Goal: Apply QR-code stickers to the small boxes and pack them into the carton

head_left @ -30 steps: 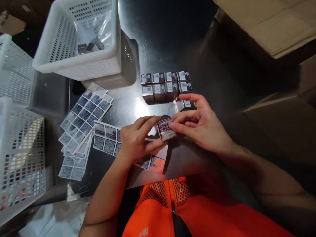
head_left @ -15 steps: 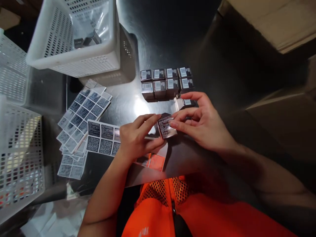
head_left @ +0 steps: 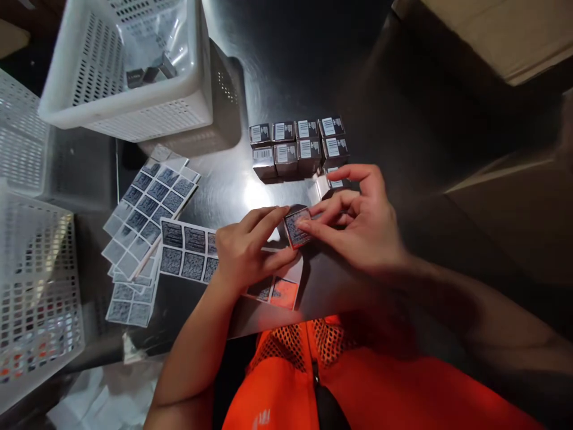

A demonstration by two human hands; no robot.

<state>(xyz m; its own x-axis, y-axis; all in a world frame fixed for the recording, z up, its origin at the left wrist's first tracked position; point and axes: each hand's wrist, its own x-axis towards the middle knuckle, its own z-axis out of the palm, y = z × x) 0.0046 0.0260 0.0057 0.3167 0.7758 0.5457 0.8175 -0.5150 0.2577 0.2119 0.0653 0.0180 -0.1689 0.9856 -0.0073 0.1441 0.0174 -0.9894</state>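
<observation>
A small shiny dark box (head_left: 293,232) is held between my hands just above the table's near edge. My left hand (head_left: 246,251) grips its left side with thumb and fingers. My right hand (head_left: 362,230) has its thumb pressed on the printed label on the box's face, fingers curled at the box's right side. Under my left hand lies a sheet of printed labels (head_left: 184,251). Another box (head_left: 323,186) stands partly hidden behind my right fingers. Beyond it, several barcoded boxes (head_left: 286,154) stand in two rows.
More label sheets (head_left: 150,200) are piled on the left of the metal table (head_left: 286,71). A white perforated basket (head_left: 147,113) with a few boxes and clear plastic stands at the back left. Other white baskets (head_left: 38,286) are at far left, cardboard boxes (head_left: 496,36) at right.
My right thumb has slid slightly left and now presses over the label on the box. The box is turned a little and its face looks less shiny. The view has shifted slightly.
</observation>
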